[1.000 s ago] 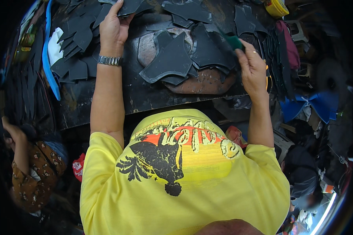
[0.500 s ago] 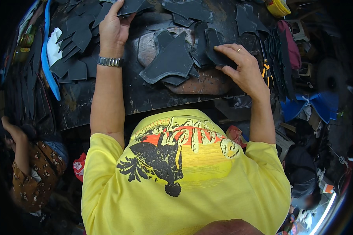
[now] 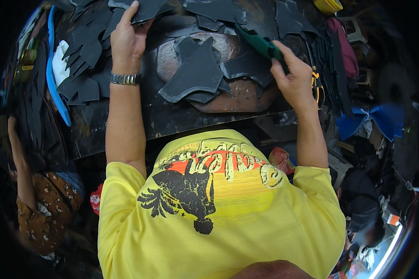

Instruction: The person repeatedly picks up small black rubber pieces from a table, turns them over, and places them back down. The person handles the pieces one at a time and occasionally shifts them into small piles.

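Our hands are well apart, each closed on its own piece. Our right hand [image 3: 293, 72] pinches the green piece [image 3: 258, 43] by its near end, thumb opposite fingers; the piece is raised and tilted above the pile [image 3: 249, 67] at the slab [image 3: 235, 101]'s right. Our left hand [image 3: 127, 46] grips a black piece [image 3: 144, 10] at the far side of the table [image 3: 123, 128], one digit over its face, the rest partly hidden beneath it.

For good control, we should pinch firmly but lightly, since thin sheet probably flexes when held at one end. We should lift it clear of the stack [image 3: 198, 72] beside it, lest a pointed corner catch, and hold the left wrist steady.
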